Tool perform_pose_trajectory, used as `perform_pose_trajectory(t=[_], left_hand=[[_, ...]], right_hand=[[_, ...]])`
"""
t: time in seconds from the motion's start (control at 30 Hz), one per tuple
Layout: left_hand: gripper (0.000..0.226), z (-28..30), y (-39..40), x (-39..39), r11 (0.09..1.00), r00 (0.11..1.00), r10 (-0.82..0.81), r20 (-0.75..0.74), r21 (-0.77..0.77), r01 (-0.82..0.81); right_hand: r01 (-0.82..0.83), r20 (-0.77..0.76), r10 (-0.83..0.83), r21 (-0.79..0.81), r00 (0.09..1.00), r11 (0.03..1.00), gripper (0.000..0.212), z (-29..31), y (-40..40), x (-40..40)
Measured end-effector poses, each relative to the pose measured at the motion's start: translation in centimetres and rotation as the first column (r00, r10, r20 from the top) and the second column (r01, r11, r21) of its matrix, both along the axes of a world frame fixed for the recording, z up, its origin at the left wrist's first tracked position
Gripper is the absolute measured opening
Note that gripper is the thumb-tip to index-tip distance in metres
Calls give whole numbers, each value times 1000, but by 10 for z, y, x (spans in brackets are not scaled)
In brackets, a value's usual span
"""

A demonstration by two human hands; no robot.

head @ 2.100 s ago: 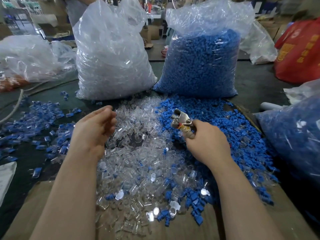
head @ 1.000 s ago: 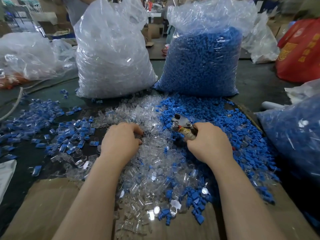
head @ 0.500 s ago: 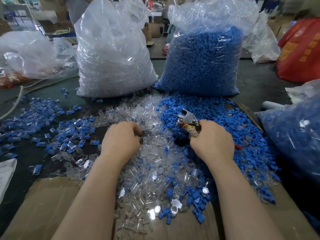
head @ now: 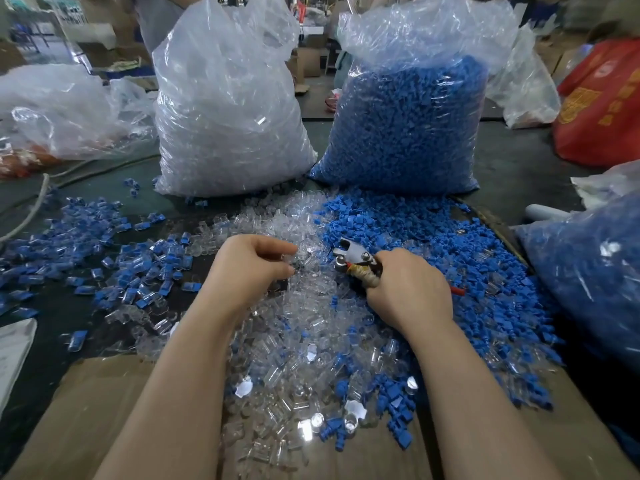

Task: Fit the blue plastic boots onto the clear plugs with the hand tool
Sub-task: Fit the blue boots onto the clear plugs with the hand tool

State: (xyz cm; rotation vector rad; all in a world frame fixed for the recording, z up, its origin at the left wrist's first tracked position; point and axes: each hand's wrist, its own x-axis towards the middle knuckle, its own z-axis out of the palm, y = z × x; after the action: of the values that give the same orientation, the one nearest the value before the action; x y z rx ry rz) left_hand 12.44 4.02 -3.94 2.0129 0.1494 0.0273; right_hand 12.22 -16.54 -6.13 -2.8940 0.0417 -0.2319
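Observation:
A heap of loose clear plugs covers the middle of the table, and a heap of blue boots lies to its right. My left hand hovers over the clear heap with its fingers curled, pinching a clear plug at the fingertips. My right hand grips the metal hand tool, whose grey jaws point left toward the left hand. The tool's handles are mostly hidden in my fist; a red tip shows behind it.
Two tall bags stand at the back: clear plugs on the left, blue boots on the right. Assembled blue-and-clear pieces are scattered at the left. Another blue-filled bag sits at the right edge, cardboard in front.
My left hand dipped from the left into the clear heap and has now lifted slightly with a plug in its fingertips. My right hand with the tool stayed nearly still.

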Motion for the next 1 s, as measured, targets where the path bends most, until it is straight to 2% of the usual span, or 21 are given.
perform_pose_trajectory(t=[0.27,0.4,0.53,0.7,0.83,1.0], left_hand=[[26,1,3,0,968,999,-33,-28,-249,25],[29,3,5,1,926,996,-72,-56,-374,46],[30,3,3,1,921,996,-76,-50,-386,51],[26,5,1,1,899,996,-62,-59,-436,31],[39,8,-1,0,883,996,-73,-45,-468,43],[45,8,-1,0,877,996,-80,-43,-479,50]], right_hand=[[63,40,-62,-23,997,998,14,0,-1,-1],[72,33,-71,-33,997,997,24,-2,-1,-1],[55,36,-55,-25,998,998,24,-3,-2,0],[-43,9,43,2,999,999,17,-4,-3,1],[-74,22,74,10,997,997,16,-5,-2,2],[-119,12,119,-15,993,993,22,-5,0,3]])
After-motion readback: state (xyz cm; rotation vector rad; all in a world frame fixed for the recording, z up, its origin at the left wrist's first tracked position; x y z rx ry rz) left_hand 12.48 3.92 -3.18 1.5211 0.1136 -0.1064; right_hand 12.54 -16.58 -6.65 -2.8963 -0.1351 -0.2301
